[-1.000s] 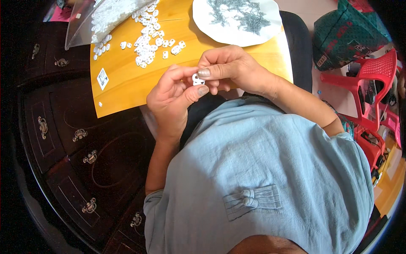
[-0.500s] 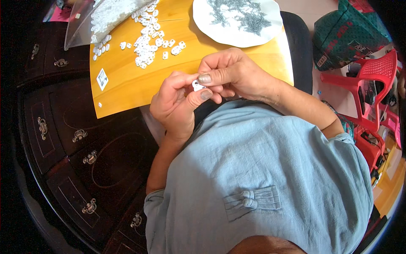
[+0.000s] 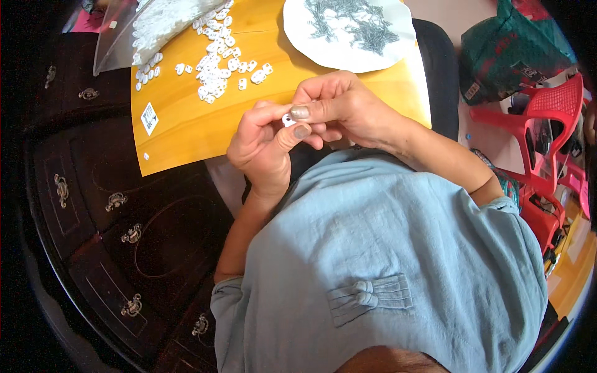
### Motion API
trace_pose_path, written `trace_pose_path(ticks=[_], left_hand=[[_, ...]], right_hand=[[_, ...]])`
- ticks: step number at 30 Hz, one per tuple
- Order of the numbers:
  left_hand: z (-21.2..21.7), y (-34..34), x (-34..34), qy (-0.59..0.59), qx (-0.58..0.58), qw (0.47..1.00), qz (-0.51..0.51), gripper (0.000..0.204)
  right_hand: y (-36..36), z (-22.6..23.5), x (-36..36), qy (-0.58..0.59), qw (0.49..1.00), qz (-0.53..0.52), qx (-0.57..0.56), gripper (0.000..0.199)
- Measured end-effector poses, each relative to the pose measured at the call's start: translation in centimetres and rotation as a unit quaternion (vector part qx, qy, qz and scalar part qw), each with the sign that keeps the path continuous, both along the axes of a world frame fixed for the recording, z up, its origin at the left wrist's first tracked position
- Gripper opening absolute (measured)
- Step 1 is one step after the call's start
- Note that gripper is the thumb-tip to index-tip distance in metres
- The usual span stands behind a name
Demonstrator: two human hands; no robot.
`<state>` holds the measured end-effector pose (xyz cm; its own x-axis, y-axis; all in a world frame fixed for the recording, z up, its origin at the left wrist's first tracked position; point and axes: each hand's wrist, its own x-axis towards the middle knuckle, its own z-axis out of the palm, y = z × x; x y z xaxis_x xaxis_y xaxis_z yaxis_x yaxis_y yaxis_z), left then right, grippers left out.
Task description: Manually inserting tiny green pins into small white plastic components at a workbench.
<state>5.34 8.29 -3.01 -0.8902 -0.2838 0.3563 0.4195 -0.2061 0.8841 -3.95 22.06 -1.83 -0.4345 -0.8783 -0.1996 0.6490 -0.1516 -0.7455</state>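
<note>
Since the earlier frame both hands have barely shifted, the left thumb closing slightly. Left hand (image 3: 264, 146) and right hand (image 3: 345, 109) together pinch one small white piece (image 3: 288, 119) above the lap, near the yellow board (image 3: 186, 124). On it: one loose heap of white pieces (image 3: 217, 62), too many to count; one white plate (image 3: 351, 31) of dark pins.

One head-worn fisheye looks steeply down, close over the yellow board (image 3: 186, 124).
</note>
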Motion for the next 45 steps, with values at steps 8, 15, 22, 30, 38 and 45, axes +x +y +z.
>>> trace_pose_path(ticks=[8, 15, 22, 30, 38, 45], left_hand=[[-0.7, -0.8, 0.4, -0.034, -0.001, 0.999, 0.023, 0.029], [-0.9, -1.3, 0.7, -0.051, -0.042, 0.998, 0.023, 0.029], [2.4, -0.8, 1.8, -0.138, -0.022, 0.99, 0.026, 0.03], [18.9, 2.0, 3.4, 0.229, -0.32, 0.863, -0.315, 0.016], [17.7, 4.9, 3.4, 0.204, -0.079, 0.89, -0.401, 0.023], [12.3, -0.5, 1.6, 0.195, -0.296, 0.834, -0.424, 0.013]], right_hand=[[0.0, -0.1, -0.2, -0.017, 0.999, -0.019, 0.02, 0.017], [-0.1, 0.2, -0.1, 0.001, 0.999, -0.015, 0.031, 0.017], [1.1, 5.1, -5.2, 0.574, 0.745, -0.329, 0.082, 0.02], [2.0, 11.7, -22.4, 0.763, 0.361, -0.345, 0.411, 0.013], [1.4, 8.3, -13.2, 0.819, 0.4, -0.237, 0.335, 0.017], [4.8, 1.6, -10.8, 0.853, 0.378, -0.104, 0.345, 0.017]])
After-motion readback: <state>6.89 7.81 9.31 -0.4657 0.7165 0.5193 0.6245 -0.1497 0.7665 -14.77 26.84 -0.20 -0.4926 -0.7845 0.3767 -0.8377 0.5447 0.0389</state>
